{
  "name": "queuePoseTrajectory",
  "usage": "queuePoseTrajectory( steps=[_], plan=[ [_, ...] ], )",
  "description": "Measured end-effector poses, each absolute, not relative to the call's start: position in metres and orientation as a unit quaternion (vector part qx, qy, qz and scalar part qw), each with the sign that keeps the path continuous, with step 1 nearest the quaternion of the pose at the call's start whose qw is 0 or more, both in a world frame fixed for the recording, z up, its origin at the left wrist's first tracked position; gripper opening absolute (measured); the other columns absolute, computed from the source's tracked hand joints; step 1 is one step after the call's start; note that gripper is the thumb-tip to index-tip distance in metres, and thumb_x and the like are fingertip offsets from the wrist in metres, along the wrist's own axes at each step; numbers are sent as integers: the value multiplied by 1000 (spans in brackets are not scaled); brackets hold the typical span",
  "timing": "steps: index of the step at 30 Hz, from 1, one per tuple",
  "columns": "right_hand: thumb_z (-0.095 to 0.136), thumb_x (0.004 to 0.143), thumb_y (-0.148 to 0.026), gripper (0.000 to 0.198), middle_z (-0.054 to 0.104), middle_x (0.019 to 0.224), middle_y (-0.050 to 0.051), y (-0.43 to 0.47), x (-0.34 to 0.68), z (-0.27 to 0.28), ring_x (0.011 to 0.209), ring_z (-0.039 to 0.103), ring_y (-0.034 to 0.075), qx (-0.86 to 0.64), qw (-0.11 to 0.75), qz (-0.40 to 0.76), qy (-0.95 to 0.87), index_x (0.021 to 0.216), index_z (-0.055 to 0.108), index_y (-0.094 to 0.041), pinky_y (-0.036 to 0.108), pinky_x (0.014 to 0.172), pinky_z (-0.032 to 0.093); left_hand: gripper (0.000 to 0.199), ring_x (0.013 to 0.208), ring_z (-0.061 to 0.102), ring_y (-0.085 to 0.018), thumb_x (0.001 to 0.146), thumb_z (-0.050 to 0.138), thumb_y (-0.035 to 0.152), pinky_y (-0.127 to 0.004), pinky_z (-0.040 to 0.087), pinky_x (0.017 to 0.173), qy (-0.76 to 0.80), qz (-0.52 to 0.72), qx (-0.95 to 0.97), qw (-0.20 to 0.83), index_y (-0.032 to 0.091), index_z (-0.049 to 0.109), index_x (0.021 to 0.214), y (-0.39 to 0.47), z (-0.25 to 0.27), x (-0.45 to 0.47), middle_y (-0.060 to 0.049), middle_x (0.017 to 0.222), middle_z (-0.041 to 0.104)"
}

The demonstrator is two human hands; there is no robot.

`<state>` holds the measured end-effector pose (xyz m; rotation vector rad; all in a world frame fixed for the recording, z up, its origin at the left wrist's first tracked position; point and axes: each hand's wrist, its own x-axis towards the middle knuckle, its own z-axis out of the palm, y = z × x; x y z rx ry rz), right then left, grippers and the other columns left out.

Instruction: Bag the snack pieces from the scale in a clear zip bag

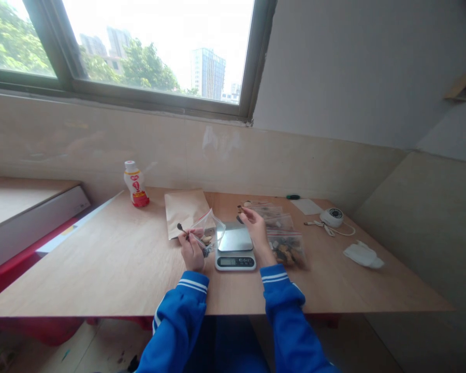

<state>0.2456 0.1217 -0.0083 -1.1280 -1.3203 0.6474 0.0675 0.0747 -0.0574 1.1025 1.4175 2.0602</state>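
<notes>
At the near middle of the pale wooden counter (112,264), the left hand (191,251) is closed around a small dark-tipped metal spoon (186,231), whose long axis slants up and to the left with the bowl end highest, and it also pinches a clear zip plastic bag (209,228) holding a few brown pieces. The bag's open mouth points up and right, toward the silver digital kitchen scale (235,247) just beside it. The right hand (256,230), fingers loosely curled, pinches a small dark piece above the scale's far right corner, next to a row of filled clear plastic bags (283,238).
</notes>
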Motion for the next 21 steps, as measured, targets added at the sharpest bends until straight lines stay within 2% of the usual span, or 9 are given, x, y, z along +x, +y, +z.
queuePoseTrajectory(
  steps=[3, 9, 12, 16, 21],
  plan=[
    [66, 75, -39, 38, 70, 108, 11, 108, 230, 21, 95, 66, 22, -425, 608, 356, -568, 105, 68, -16, 35, 84, 53, 26, 75, 68, -17, 91, 37, 43, -32, 54, 67, 516, 732, 395, 202, 20, 47, 95, 76, -60, 67, -8, 87, 69],
    [69, 75, -33, 39, 66, 115, 9, 86, 202, 40, 99, 64, 18, -380, 520, 384, -662, 110, 63, -19, 31, 86, 52, 29, 72, 66, -17, 90, 40, 47, -31, 51, 66, 530, 728, 387, 199, 20, 49, 96, 78, -66, 64, -6, 84, 68],
    [67, 76, -30, 38, 65, 115, 8, 83, 197, 39, 98, 64, 18, -387, 493, 355, -694, 112, 61, -19, 32, 87, 51, 31, 71, 66, -17, 89, 41, 49, -30, 51, 64, 521, 731, 386, 213, 20, 49, 96, 78, -65, 64, -7, 85, 68],
    [57, 85, -29, 27, 65, 110, 5, 78, 192, 43, 98, 62, 16, -389, 500, 295, -715, 110, 62, -22, 31, 89, 49, 31, 73, 66, -18, 89, 41, 50, -31, 51, 66, 520, 728, 392, 213, 20, 48, 97, 76, -63, 65, -7, 84, 68],
    [58, 86, -27, 34, 60, 115, 6, 67, 166, 47, 111, 52, 20, -343, 453, 207, -797, 120, 58, -24, 39, 99, 40, 29, 69, 64, -19, 84, 49, 48, -31, 50, 62, 490, 740, 395, 238, 20, 50, 92, 74, -62, 65, -5, 81, 65]
  ],
)
